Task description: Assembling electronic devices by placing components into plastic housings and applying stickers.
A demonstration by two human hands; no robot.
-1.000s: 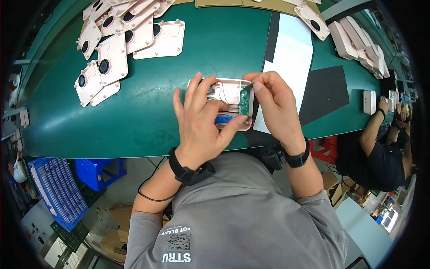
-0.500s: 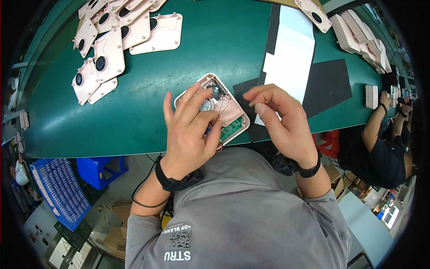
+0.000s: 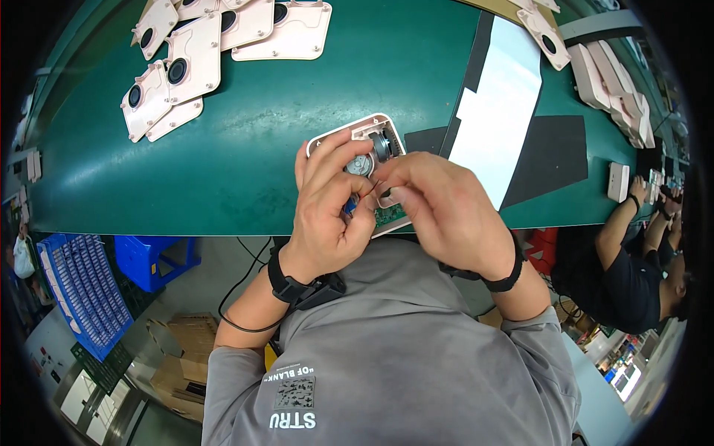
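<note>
A pale pink casing point(image 3: 383, 117) lies at the table's near edge. Inside it are a silver round speaker point(image 3: 360, 164), a black round part point(image 3: 382, 145) and a green circuit board point(image 3: 388, 216), partly covered by my hands. My left hand point(image 3: 327, 208) grips the casing from the left, its fingers curled over it; the thumb and forefinger come together beside a thin wire point(image 3: 376, 186). Over the casing's right side, my right hand point(image 3: 454, 212) is closed in a pinch at this wire. A small dark spot shows by its fingertips, too small to name.
Several pink panels point(image 3: 195, 48) with black round speakers lie in a pile at the far left. A white sheet point(image 3: 500, 97) and black sheets point(image 3: 554, 160) are on the right. Pink casings point(image 3: 613, 85) are stacked at the far right. Another person point(image 3: 621, 260) works at the right.
My right hand has moved left from beside the casing and now pinches over it. The left hand stays on the casing. The view has shifted slightly.
</note>
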